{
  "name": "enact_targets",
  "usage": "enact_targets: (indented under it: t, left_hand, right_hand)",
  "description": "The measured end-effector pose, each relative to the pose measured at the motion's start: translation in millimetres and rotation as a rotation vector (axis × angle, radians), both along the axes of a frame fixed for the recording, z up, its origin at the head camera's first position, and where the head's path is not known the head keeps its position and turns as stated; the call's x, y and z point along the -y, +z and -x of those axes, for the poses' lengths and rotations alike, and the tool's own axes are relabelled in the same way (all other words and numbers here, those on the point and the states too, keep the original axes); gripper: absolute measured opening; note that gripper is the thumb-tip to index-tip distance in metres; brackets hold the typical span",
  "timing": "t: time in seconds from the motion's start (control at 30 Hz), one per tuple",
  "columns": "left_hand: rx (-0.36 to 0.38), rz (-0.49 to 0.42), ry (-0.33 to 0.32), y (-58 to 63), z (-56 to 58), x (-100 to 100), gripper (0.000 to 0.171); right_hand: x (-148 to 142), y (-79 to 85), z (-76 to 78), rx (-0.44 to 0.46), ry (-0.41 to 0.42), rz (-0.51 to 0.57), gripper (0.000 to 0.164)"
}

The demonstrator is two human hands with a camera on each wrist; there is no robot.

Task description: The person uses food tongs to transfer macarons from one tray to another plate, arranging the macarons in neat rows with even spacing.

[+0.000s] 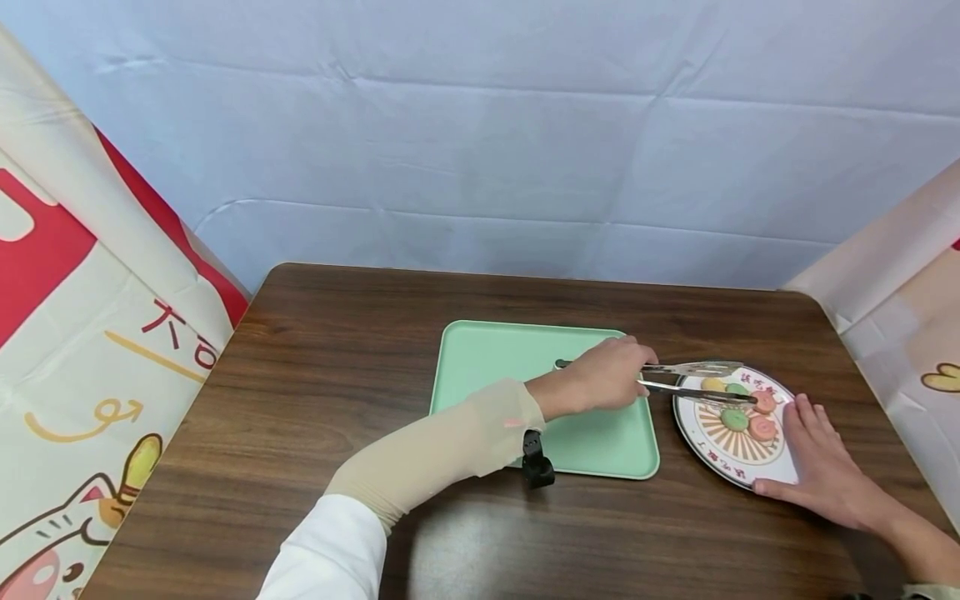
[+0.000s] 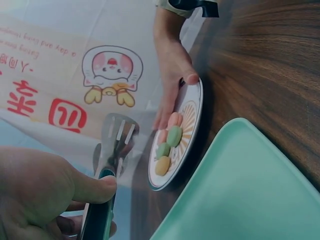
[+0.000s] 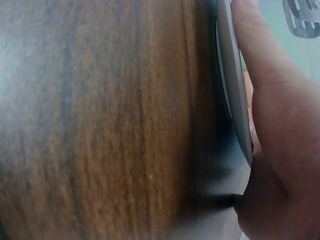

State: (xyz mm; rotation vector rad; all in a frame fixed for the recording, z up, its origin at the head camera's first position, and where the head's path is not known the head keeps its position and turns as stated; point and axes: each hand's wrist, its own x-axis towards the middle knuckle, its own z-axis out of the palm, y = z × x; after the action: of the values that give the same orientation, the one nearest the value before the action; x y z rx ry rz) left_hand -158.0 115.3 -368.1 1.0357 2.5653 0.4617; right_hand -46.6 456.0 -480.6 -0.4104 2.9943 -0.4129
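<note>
My left hand (image 1: 611,372) grips metal tongs (image 1: 701,368) with dark handles, held above the right edge of the green tray. The tongs' parted ends reach over a round white plate (image 1: 780,467) with a sunburst print. On the plate sit several macarons (image 1: 762,428), pink, green and yellow; one tong arm partly covers them in the head view. My right hand (image 1: 828,471) rests at the plate's right rim, fingers straight along the far side and thumb at the near edge. In the left wrist view, thumb and fingers wrap the tongs' handle (image 2: 100,215).
A light green rectangular tray (image 1: 600,454) lies on the dark wooden table (image 1: 337,358), left of the plate, under my left forearm. Pale cloth (image 1: 480,142) hangs behind the table, and printed cartoon cloths (image 1: 75,417) hang at the sides.
</note>
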Motion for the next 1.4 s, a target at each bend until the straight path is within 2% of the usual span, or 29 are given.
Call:
enact_targets:
  t: [0.37,0.8,1.1,1.4]
  left_hand:
    - [0.004,-0.025,0.016,2.3,1.8,12.5,0.044]
    - [0.001,-0.039,0.021,8.2,6.2,33.6,0.045]
    - [-0.012,-0.057,0.018,6.0,10.3,45.7,0.043]
    - [0.031,-0.082,0.036,8.1,10.0,58.2,0.044]
  right_hand:
    - [1.1,1.2,-0.4,0.026,-0.014,0.010,0.126]
    - [-0.3,-1.1,-2.9,-0.004,0.000,0.033,0.127]
    - [-1.2,-2.7,-3.4,-0.014,0.001,0.037,0.127]
    - [-0.9,-1.8,-2.4,-0.022,0.009,0.028,0.126]
